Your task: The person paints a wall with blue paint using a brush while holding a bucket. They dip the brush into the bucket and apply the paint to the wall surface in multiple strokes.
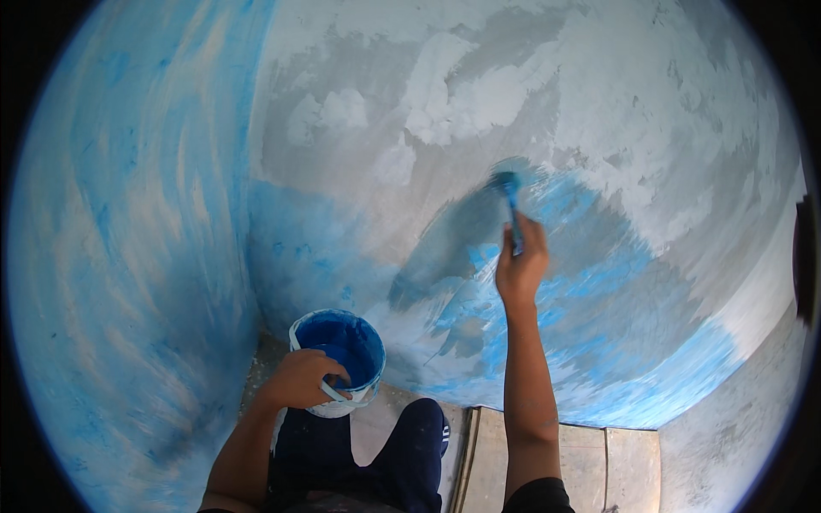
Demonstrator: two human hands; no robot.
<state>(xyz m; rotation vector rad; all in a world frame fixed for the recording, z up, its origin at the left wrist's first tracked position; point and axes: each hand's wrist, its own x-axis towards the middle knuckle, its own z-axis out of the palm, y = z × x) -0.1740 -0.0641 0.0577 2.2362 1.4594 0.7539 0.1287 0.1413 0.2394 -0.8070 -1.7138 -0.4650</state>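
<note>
Blue-smeared paintbrush point(510, 200), likely light and soft-bristled, is meeting the wall point(368, 145), right grip point(523, 269) clasping its handle point(514, 215), the best hold; white bucket point(369, 342), likely heavier, paint-slick, is being held before the knees point(419, 432), left grip point(304, 379) closed over its rim point(382, 346).

The brush point(513, 203) is leaning slightly left, bristles up, its handle looking pretty blue and its dark tip resting against the wall point(385, 184). That wall's showing grey with pale patches up top and streaky blue lower down. The bucket point(368, 338) is sitting lower and off left, mouth facing up, looking whitish outside and blue-smeared inside, with blue paint point(349, 358) pooling in it.
</note>
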